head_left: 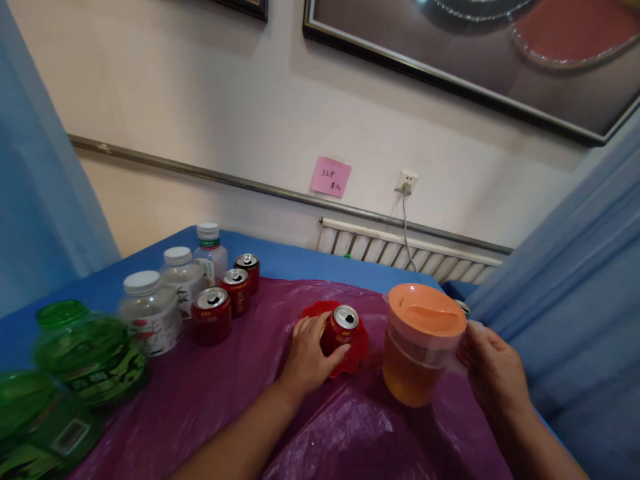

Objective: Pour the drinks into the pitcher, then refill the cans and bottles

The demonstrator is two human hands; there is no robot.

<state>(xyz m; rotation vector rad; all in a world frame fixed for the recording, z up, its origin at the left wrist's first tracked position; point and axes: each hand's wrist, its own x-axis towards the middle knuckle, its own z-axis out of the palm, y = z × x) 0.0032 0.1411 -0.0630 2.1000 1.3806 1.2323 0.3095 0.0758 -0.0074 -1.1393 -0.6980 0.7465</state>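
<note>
My left hand (311,351) is wrapped round a red drink can (336,331) with an opened silver top. The can stands upright over a red scalloped dish (357,352). On the right, the fingers of my right hand (496,363) close round the handle of a clear pitcher (411,373). It has an orange lid (425,312) and holds amber liquid. The pitcher is upright beside the dish; whether its base touches the table I cannot tell. The handle is mostly hidden by my fingers.
Several red cans (212,313) line the left side, with white-capped clear jars (150,313) and a bottle (211,257) behind. Large green plastic bottles (90,353) stand nearer. Purple plastic sheeting (200,400) covers the blue table (300,257). Blue curtains (590,300) flank it.
</note>
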